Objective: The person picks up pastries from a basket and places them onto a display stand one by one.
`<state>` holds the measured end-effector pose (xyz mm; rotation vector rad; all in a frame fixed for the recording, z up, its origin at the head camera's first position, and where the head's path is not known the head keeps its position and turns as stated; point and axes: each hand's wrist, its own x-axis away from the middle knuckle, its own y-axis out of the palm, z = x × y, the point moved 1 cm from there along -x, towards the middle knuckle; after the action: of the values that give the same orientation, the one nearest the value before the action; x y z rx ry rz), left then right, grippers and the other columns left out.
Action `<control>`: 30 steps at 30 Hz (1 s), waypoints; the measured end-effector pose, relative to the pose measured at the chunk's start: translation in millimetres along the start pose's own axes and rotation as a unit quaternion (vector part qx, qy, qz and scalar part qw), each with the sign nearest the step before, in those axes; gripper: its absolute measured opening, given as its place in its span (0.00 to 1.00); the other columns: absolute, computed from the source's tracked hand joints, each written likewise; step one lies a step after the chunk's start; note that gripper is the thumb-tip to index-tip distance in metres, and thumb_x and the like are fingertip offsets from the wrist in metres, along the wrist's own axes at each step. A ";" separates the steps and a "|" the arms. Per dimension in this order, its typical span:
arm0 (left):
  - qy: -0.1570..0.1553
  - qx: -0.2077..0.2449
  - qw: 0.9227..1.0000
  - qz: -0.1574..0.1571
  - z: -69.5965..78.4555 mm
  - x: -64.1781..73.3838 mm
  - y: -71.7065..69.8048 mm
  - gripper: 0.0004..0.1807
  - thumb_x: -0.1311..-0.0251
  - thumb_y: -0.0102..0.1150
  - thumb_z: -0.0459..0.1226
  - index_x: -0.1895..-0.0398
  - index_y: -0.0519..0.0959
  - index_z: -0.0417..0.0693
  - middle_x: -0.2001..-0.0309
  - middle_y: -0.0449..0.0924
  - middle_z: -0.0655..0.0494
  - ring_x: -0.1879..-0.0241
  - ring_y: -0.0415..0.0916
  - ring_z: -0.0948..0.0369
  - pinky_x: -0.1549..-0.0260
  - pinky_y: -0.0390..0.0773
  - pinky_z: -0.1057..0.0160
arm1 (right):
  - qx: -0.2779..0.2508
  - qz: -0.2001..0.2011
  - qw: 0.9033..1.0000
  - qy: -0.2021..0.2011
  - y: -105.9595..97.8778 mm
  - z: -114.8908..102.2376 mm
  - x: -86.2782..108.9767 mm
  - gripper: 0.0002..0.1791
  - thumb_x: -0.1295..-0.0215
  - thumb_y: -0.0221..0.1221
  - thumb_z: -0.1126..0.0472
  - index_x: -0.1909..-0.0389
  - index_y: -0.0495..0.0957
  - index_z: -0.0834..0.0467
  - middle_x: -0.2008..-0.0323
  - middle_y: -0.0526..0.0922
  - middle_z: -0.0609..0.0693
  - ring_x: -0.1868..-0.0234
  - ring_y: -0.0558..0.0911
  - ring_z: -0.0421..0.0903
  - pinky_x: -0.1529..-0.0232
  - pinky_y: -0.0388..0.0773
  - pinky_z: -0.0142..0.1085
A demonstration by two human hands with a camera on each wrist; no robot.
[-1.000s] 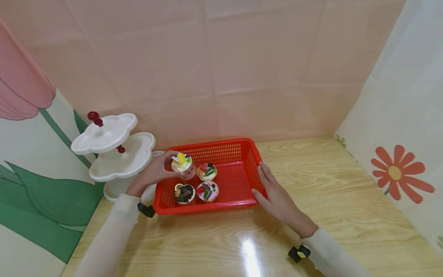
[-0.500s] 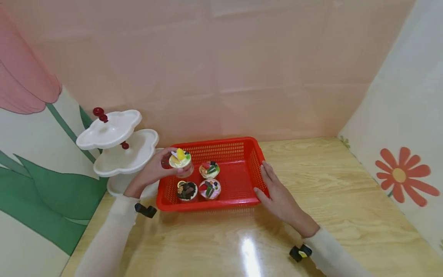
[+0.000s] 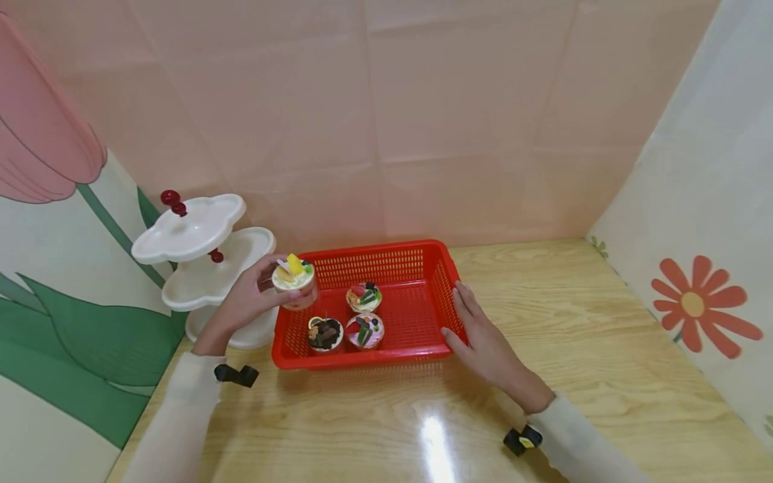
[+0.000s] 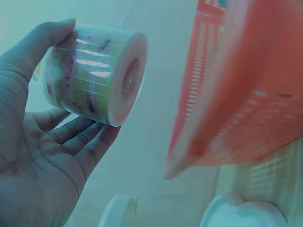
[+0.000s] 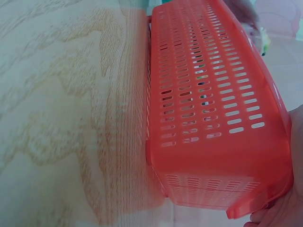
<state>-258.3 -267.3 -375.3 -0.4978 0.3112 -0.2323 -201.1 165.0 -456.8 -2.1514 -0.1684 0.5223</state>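
Note:
My left hand (image 3: 252,295) grips a clear dessert cup (image 3: 296,288) with layered cake, white cream and yellow fruit on top. The cup is raised over the left end of the red plastic basket (image 3: 417,352). In the left wrist view, thumb and fingers wrap the cup's (image 4: 90,75) side and its base faces the camera. Inside the basket stand a dark chocolate-topped cup (image 3: 325,333), a pink-cream cup (image 3: 365,331) and a fruit-topped cup (image 3: 364,297). My right hand (image 3: 483,342) holds the basket's right end, thumb over the rim and fingers along the outside.
A white tiered stand (image 3: 202,285) with scalloped plates and red knobs is at the left, close beside my left forearm. The wooden table (image 3: 543,302) meets a pink backdrop (image 3: 374,134) behind the basket. A flower-printed panel (image 3: 682,201) rises on the right.
My left hand has carried the cup with yellow fruit leftward and slightly up, out of its place among the other cups. The right hand has stayed at the basket's right end.

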 end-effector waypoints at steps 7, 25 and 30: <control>0.028 -0.021 0.999 0.015 18.4 5.6 -5.8 0.33 0.42 0.73 0.35 0.34 0.71 0.44 0.44 0.77 0.48 0.49 0.76 0.59 0.50 0.76 0.71 | 0.000 0.002 1.000 0.001 -2.7 -0.1 1.1 0.43 0.26 0.56 0.50 0.21 0.47 0.64 0.19 0.43 0.56 0.21 0.51 0.59 0.42 0.75 0.59; -0.020 -0.051 0.994 0.095 47.6 24.6 -22.0 0.33 0.38 0.70 0.43 0.33 0.68 0.44 0.42 0.75 0.50 0.47 0.73 0.58 0.49 0.74 0.76 | -0.010 0.003 1.000 0.013 2.7 -2.1 3.6 0.44 0.28 0.59 0.52 0.20 0.48 0.63 0.18 0.44 0.55 0.21 0.53 0.60 0.44 0.77 0.58; -0.031 -0.042 0.989 0.135 49.6 23.3 -26.2 0.36 0.36 0.68 0.44 0.30 0.65 0.42 0.39 0.72 0.48 0.47 0.72 0.62 0.50 0.73 0.80 | -0.006 0.002 1.000 0.017 1.0 -1.8 -0.3 0.44 0.28 0.59 0.52 0.20 0.48 0.62 0.18 0.43 0.54 0.21 0.50 0.59 0.42 0.75 0.58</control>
<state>-223.2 -275.2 -326.3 -0.5382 0.3255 0.0600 -200.7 162.9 -456.5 -2.1719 -0.1486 0.4893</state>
